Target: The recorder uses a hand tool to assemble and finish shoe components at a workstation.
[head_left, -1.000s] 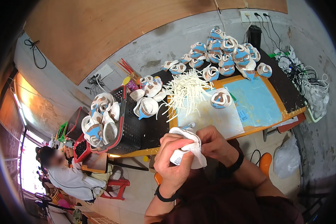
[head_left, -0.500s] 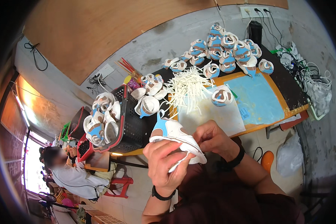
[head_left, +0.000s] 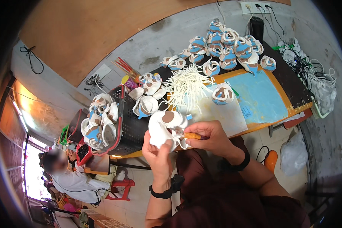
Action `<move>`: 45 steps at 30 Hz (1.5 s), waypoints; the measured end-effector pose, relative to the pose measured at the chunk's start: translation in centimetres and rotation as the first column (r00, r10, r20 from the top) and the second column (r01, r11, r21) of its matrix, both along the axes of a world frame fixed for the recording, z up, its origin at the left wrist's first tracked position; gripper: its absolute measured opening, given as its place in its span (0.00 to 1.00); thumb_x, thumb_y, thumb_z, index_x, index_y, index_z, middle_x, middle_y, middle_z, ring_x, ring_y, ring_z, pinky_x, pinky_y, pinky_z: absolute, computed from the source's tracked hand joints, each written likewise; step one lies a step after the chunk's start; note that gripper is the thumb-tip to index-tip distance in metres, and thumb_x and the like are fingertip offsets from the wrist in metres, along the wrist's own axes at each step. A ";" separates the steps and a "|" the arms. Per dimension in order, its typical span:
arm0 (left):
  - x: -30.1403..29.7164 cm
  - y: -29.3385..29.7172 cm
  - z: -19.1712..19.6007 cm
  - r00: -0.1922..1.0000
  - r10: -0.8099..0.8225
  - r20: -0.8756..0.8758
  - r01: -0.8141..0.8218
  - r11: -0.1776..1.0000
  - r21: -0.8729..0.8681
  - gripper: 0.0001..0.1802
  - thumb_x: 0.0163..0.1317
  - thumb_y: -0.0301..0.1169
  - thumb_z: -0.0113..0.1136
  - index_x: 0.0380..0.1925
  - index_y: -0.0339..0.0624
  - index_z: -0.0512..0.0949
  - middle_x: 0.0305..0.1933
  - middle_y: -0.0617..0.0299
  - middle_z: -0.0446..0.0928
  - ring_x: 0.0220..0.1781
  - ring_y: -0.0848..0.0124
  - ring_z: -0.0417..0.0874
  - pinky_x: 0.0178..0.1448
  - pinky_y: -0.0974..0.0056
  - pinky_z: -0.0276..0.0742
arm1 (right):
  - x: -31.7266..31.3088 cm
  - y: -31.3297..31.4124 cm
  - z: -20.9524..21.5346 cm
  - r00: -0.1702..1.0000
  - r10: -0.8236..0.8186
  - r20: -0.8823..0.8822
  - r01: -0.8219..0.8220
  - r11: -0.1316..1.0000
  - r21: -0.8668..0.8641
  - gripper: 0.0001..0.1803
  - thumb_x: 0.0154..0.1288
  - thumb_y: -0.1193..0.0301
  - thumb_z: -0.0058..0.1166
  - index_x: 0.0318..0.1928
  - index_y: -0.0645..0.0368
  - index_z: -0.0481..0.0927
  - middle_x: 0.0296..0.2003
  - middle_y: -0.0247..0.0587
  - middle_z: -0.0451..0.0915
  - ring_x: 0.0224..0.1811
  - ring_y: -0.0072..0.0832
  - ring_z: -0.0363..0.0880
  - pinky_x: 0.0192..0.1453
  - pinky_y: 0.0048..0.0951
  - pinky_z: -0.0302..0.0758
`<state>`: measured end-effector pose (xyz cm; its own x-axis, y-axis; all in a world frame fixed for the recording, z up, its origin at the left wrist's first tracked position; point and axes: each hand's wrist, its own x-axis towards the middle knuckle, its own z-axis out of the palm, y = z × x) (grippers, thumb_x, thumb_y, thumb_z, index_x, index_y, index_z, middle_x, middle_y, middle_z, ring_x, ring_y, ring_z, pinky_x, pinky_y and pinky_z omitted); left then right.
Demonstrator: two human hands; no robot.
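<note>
A white shoe upper (head_left: 158, 131) with brown and light-blue patches is in my left hand (head_left: 158, 157), gripped along its lower side. My right hand (head_left: 213, 140) pinches an orange-handled awl (head_left: 193, 135). Its thin metal shaft reaches into the upper's opening; the tip is hidden there. A pale lace-like strip hangs at the upper's edge beside my right fingers. Both hands are in front of the table's near edge. Beyond them, a heap of cream cords (head_left: 186, 85) lies next to a single coiled upper (head_left: 222, 94).
Many similar uppers are piled (head_left: 228, 47) at the back of the table. A black basket (head_left: 131, 121) at the left holds more uppers. A blue sheet (head_left: 262, 97) covers the right side. At the far left a person (head_left: 79, 182) sits on a red stool.
The shoe upper has been turned, with its opening now toward my right hand. The orange-handled awl now shows in my right hand, its shaft in the opening.
</note>
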<state>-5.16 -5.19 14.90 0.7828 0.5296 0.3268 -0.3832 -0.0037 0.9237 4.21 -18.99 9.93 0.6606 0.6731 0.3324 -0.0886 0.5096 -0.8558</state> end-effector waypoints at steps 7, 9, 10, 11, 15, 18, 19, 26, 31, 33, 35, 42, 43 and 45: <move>0.5 1.6 -0.9 0.997 -0.076 0.011 0.076 0.970 -0.233 0.33 0.51 0.25 0.55 0.61 0.30 0.67 0.57 0.52 0.76 0.58 0.62 0.78 0.65 0.57 0.72 | -0.6 -0.2 0.9 0.990 -0.124 0.060 0.128 0.990 -0.060 0.14 0.60 0.82 0.63 0.47 0.70 0.81 0.38 0.32 0.83 0.36 0.09 0.76 0.39 0.12 0.73; 0.5 1.6 -0.9 0.993 -0.105 0.045 0.113 0.966 -0.231 0.30 0.52 0.20 0.53 0.59 0.29 0.68 0.55 0.53 0.76 0.57 0.66 0.78 0.64 0.61 0.72 | -0.9 -0.2 1.5 0.963 -0.212 0.166 0.236 0.961 -0.141 0.13 0.61 0.74 0.64 0.44 0.69 0.83 0.34 0.34 0.84 0.32 0.08 0.76 0.34 0.14 0.74; 0.4 1.6 -0.9 0.994 -0.105 0.043 0.112 0.966 -0.234 0.30 0.52 0.20 0.53 0.59 0.29 0.68 0.55 0.53 0.76 0.57 0.66 0.78 0.64 0.61 0.72 | -1.0 -0.4 1.8 0.963 -0.212 0.164 0.236 0.961 -0.144 0.13 0.61 0.74 0.64 0.44 0.69 0.83 0.34 0.34 0.84 0.32 0.08 0.76 0.34 0.14 0.74; 0.4 1.7 -1.0 0.994 -0.104 0.046 0.111 0.972 -0.206 0.30 0.51 0.20 0.53 0.59 0.29 0.69 0.55 0.54 0.76 0.56 0.67 0.78 0.63 0.62 0.72 | -1.0 -0.5 2.2 0.956 -0.215 0.198 0.253 0.948 -0.194 0.13 0.60 0.73 0.64 0.44 0.68 0.83 0.33 0.34 0.84 0.32 0.08 0.76 0.34 0.15 0.74; 0.3 1.3 -1.1 0.997 -0.075 0.032 0.078 0.991 -0.104 0.29 0.50 0.18 0.53 0.57 0.29 0.70 0.53 0.55 0.77 0.54 0.69 0.78 0.61 0.64 0.71 | -0.7 -0.4 1.9 0.945 -0.225 0.237 0.277 0.936 -0.216 0.14 0.60 0.72 0.64 0.45 0.68 0.83 0.32 0.35 0.85 0.31 0.10 0.77 0.34 0.16 0.75; 0.3 1.0 -1.1 0.997 -0.069 0.037 0.072 0.992 -0.100 0.29 0.49 0.18 0.54 0.56 0.29 0.71 0.52 0.57 0.77 0.53 0.70 0.78 0.60 0.66 0.71 | -0.5 -0.5 2.0 0.961 -0.198 0.194 0.242 0.941 -0.236 0.15 0.61 0.73 0.64 0.46 0.69 0.83 0.35 0.37 0.86 0.34 0.13 0.79 0.37 0.18 0.77; 0.2 1.0 -1.1 0.997 -0.069 0.036 0.072 0.992 -0.101 0.29 0.49 0.18 0.54 0.56 0.29 0.71 0.52 0.57 0.77 0.53 0.70 0.78 0.60 0.66 0.71 | -0.5 -0.5 2.0 0.961 -0.198 0.194 0.242 0.941 -0.237 0.15 0.61 0.73 0.64 0.46 0.69 0.83 0.35 0.37 0.86 0.34 0.13 0.79 0.37 0.18 0.77; -0.1 1.1 -1.8 0.999 0.014 0.047 -0.018 0.996 0.093 0.25 0.50 0.17 0.54 0.52 0.30 0.73 0.47 0.60 0.77 0.48 0.74 0.77 0.55 0.68 0.71 | -0.7 0.1 1.1 0.992 -0.122 0.030 0.124 0.987 -0.101 0.16 0.64 0.75 0.62 0.49 0.72 0.80 0.38 0.42 0.85 0.37 0.16 0.81 0.38 0.19 0.78; -0.4 1.5 -2.5 0.989 0.116 0.096 -0.145 0.910 0.389 0.19 0.50 0.15 0.54 0.46 0.30 0.76 0.45 0.59 0.77 0.44 0.75 0.76 0.52 0.70 0.71 | -0.6 -0.2 1.4 0.975 0.082 -0.208 -0.097 0.994 -0.060 0.16 0.67 0.73 0.59 0.51 0.70 0.79 0.32 0.36 0.82 0.24 0.10 0.73 0.25 0.13 0.67; -0.4 1.1 -2.3 0.981 0.118 0.151 -0.171 0.894 0.413 0.17 0.52 0.15 0.53 0.44 0.30 0.76 0.44 0.58 0.77 0.43 0.75 0.76 0.51 0.70 0.71 | -0.6 -0.2 0.8 0.770 0.412 -0.487 -0.337 0.911 0.238 0.16 0.70 0.72 0.56 0.53 0.69 0.78 0.27 0.32 0.77 0.17 0.09 0.61 0.20 0.13 0.54; -0.4 1.1 -2.4 0.978 0.118 0.175 -0.182 0.890 0.419 0.16 0.53 0.15 0.54 0.44 0.29 0.76 0.44 0.58 0.77 0.42 0.74 0.76 0.50 0.70 0.72 | -1.0 -0.2 1.0 0.668 0.480 -0.569 -0.366 0.877 0.311 0.16 0.71 0.72 0.55 0.53 0.69 0.78 0.26 0.31 0.76 0.15 0.09 0.59 0.19 0.13 0.53; -0.4 0.2 -2.1 0.967 0.181 0.180 -0.242 0.871 0.427 0.11 0.57 0.16 0.55 0.41 0.28 0.78 0.44 0.55 0.80 0.43 0.72 0.79 0.50 0.69 0.73 | -3.6 0.4 1.3 0.926 0.076 -0.369 -0.026 0.990 0.137 0.14 0.70 0.71 0.56 0.51 0.67 0.79 0.26 0.30 0.76 0.17 0.10 0.64 0.20 0.16 0.57; -0.4 0.1 -2.1 0.967 0.179 0.179 -0.240 0.872 0.427 0.11 0.57 0.16 0.55 0.41 0.28 0.78 0.44 0.55 0.80 0.43 0.72 0.79 0.50 0.69 0.73 | -3.7 0.8 0.9 0.926 0.074 -0.370 -0.024 0.990 0.137 0.14 0.70 0.71 0.56 0.51 0.67 0.79 0.26 0.30 0.76 0.17 0.10 0.64 0.20 0.16 0.57; -0.2 -0.2 -2.0 0.966 0.194 0.168 -0.248 0.876 0.414 0.11 0.56 0.15 0.55 0.40 0.27 0.79 0.44 0.52 0.81 0.43 0.71 0.80 0.51 0.68 0.73 | -3.7 1.4 0.1 0.920 -0.377 0.110 0.369 0.926 0.085 0.14 0.67 0.71 0.59 0.50 0.64 0.81 0.26 0.33 0.78 0.19 0.18 0.72 0.23 0.20 0.65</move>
